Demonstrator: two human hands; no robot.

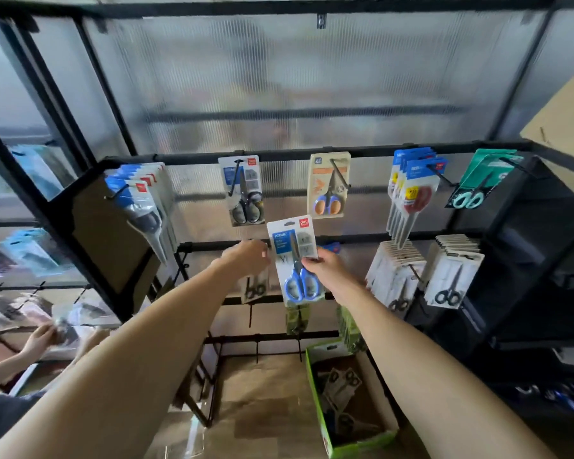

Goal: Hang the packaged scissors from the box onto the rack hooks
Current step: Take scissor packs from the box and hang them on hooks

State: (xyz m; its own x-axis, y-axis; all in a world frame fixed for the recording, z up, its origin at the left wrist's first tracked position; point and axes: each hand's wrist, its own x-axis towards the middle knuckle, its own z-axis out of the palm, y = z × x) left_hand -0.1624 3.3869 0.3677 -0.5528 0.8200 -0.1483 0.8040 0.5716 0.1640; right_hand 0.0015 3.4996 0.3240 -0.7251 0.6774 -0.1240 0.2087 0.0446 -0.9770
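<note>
My right hand (pixel 325 268) pinches a packaged pair of blue-handled scissors (pixel 295 260) by its right edge and holds it upright in front of the rack's middle bar (pixel 212 245). My left hand (pixel 247 256) reaches to that bar just left of the pack, fingers curled; what they touch is hidden. Below on the right stands the green cardboard box (pixel 315 389) with several packaged scissors inside. On the top bar hang a grey-handled pack (pixel 244 190) and an orange-handled pack (pixel 328 183).
More scissor packs hang at the left (pixel 143 200), the right (pixel 411 190) and the far right (pixel 478 180), with white stacks (pixel 451 270) below them. A black shelf unit (pixel 527 260) stands on the right. Another person's hands (pixel 43 337) work at the lower left.
</note>
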